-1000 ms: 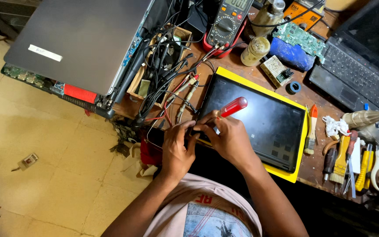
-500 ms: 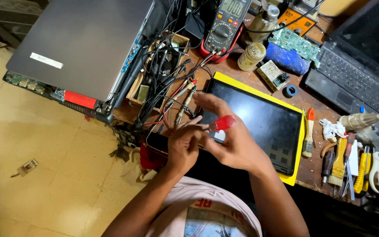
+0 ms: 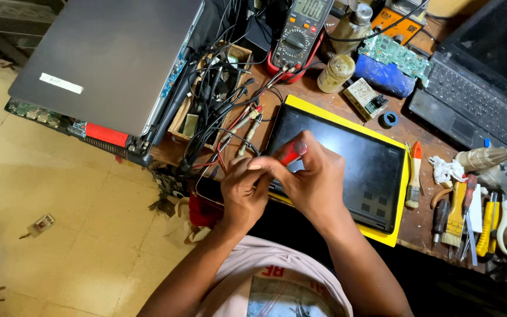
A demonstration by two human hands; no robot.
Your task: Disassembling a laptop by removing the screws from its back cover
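Yellowish tiled floor (image 3: pixel 60 235) | cluttered wooden bench (image 3: pixel 423 217) | left hand (image 3: pixel 243 191) fingertips pinched together beside screwdriver | red-handled screwdriver (image 3: pixel 293 152) gripped in closed right hand (image 3: pixel 312 179), over near-left corner of black upturned laptop (image 3: pixel 353 158) on yellow mat (image 3: pixel 403 194).

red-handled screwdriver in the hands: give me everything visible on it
The screwdriver shows only a short glossy red handle, plastic by the look, with a rounded butt pointing up and to the right. It is tilted, tip end down toward the near left corner of the dark laptop base. The right hand wraps the handle; the left hand pinches in at the lower end. Shaft and tip are hidden by the fingers, so contact with the laptop cannot be confirmed.
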